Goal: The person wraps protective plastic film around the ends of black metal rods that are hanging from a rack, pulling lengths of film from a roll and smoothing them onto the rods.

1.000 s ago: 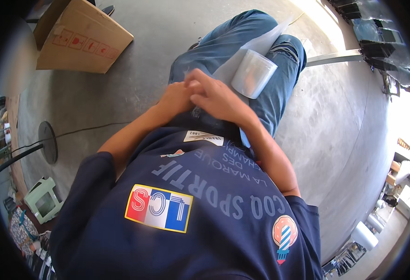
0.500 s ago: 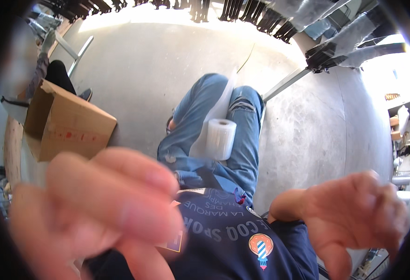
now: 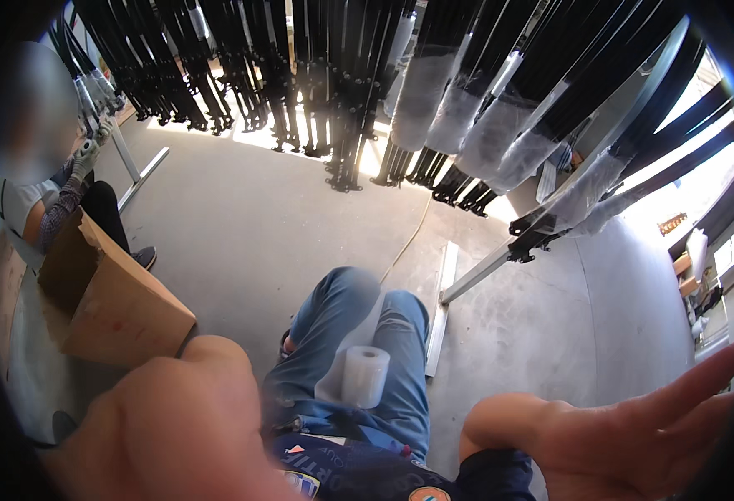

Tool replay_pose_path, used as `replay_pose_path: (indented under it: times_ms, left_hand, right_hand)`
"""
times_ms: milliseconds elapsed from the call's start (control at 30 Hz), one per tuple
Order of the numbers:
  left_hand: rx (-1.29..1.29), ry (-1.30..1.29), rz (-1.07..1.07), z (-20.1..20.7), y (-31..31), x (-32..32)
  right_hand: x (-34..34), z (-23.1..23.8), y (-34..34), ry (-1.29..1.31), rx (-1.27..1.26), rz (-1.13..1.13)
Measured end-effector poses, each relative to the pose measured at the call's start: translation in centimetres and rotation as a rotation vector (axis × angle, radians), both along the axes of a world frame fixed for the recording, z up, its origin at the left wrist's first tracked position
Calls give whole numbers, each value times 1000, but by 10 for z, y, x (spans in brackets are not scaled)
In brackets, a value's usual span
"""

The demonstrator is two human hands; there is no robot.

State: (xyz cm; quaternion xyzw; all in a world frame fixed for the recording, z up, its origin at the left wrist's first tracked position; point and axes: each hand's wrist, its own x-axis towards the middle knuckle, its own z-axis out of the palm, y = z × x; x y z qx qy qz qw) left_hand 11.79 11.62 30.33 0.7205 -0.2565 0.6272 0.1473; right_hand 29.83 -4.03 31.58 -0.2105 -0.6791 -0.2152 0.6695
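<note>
My left hand [image 3: 175, 401] is raised close in front at the lower left, blurred, and its fingers cannot be made out. On the lower right my right hand [image 3: 650, 438] is held up with a digit stretched out and nothing seen in it; part of it runs out of the picture. Between the two, a roll of clear plastic film [image 3: 365, 380] stands on my lap against the jeans [image 3: 400, 334], with a loose length of film lying beside it. Neither hand touches the roll.
Many black metal frame parts [image 3: 346, 108] hang in a row ahead, those at the right wrapped in clear film [image 3: 500, 142]. A metal stand [image 3: 442, 309] reaches the floor right of my knees. An open cardboard box [image 3: 129, 301] and a seated co-worker with gloved hands [image 3: 87, 154] are at left.
The view has tipped up, so more of the hanging parts show and my lap sits lower. My left hand's curled fingers no longer show; my right hand has turned, a digit now extended.
</note>
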Motion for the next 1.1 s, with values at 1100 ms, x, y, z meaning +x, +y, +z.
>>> replay_pose_path:
  times_ms: [1100]
  left_hand:
    - [-867,1057,566,-323,3,89]
  right_hand:
    - [85,-276,115,-1050,-1303,-331]
